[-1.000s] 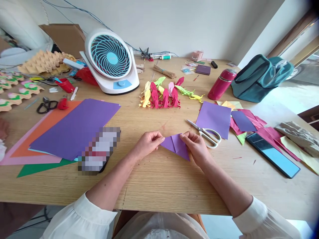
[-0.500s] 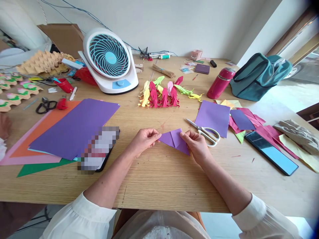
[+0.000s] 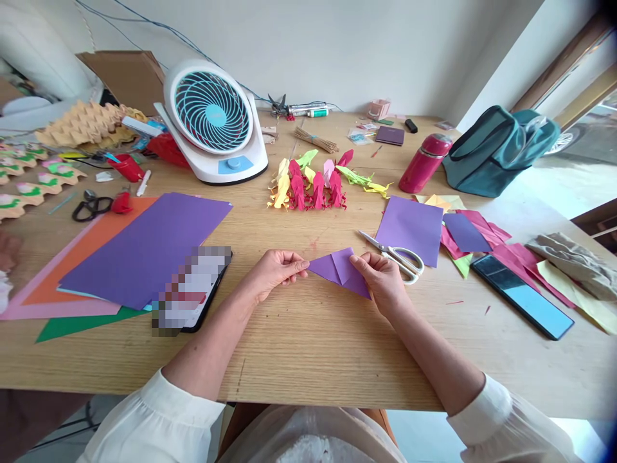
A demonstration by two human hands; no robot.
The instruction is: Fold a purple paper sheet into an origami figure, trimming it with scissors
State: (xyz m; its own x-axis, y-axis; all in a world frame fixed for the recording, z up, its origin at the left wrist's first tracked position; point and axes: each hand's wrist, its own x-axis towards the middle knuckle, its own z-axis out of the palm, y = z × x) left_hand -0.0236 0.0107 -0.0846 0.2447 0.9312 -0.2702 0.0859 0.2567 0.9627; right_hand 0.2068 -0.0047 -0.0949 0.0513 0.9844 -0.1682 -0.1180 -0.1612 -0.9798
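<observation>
we note a fold under way: the folded paper, purple and roughly triangular, lies stretched between both hands over the near middle of the table, just left of the scissors; whether it touches the wood we cannot tell. left hand pinches its narrow left point between thumb and fingers. right hand grips the wider right end, thumb on top, most fingers hidden from us. a crease and a flap edge show across the middle, so we judge the step to be shaping or lining up a fold; the next move seems to call for even edges, a steady pinch and a firm press along the crease. beyond the paper, a cluster of folded figures in red, yellow, green and pink. containers: the red cup, far left, leans and has something blue poking from its mouth. the egg tray at the left edge bears pink and green pieces in its row. the flask is capped, contents hidden. the teal bag shows something pale and clear at its top, not identifiable. the pink basket by the wall is too small for us to read inside.
</observation>
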